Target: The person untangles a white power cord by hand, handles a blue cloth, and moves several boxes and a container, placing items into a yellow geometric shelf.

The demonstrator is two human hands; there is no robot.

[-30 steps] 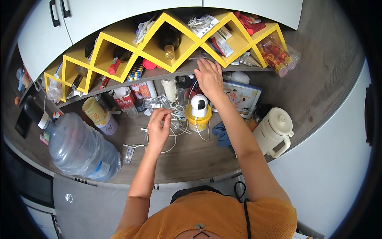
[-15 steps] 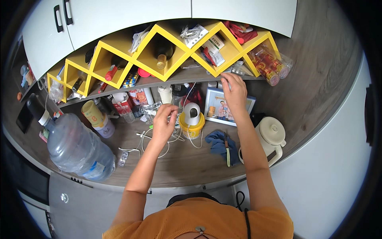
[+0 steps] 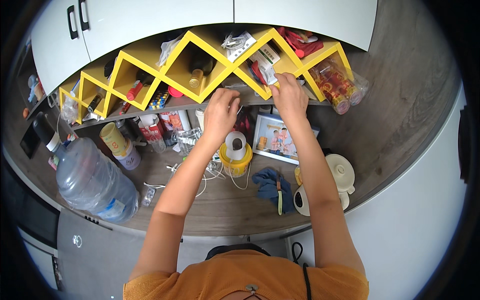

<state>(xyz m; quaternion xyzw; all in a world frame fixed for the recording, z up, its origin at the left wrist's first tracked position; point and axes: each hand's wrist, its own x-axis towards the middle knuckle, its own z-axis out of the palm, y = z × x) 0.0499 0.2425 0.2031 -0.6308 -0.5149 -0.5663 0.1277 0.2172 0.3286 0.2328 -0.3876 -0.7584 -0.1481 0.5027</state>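
My right hand (image 3: 291, 100) reaches to the lower edge of a yellow diamond-shaped rack (image 3: 257, 88). Its thumb and fingers are apart beside a white packet (image 3: 268, 75) in one compartment, and whether they touch it is hard to tell. Also in that compartment lies a white and green printed box (image 3: 266, 56). My left hand (image 3: 221, 114) hovers in front of the shelf edge, fingers loosely bent and thumb apart, with nothing seen in it. Just below it, a white camera (image 3: 236, 145) stands on a yellow tub (image 3: 236, 162).
A framed photo (image 3: 277, 139) leans behind my right forearm. On the counter lie a blue cloth (image 3: 266, 184), a green-handled knife (image 3: 280, 197) and white cables (image 3: 212, 172). A large water jug (image 3: 95, 175) stands left, a cream kettle (image 3: 341, 172) right. Bottles (image 3: 196, 78) lie in the rack.
Both hands have moved up toward the rack. The left rose from beside the tub to the shelf edge; the right shifted slightly left, to the compartment with the white packet.
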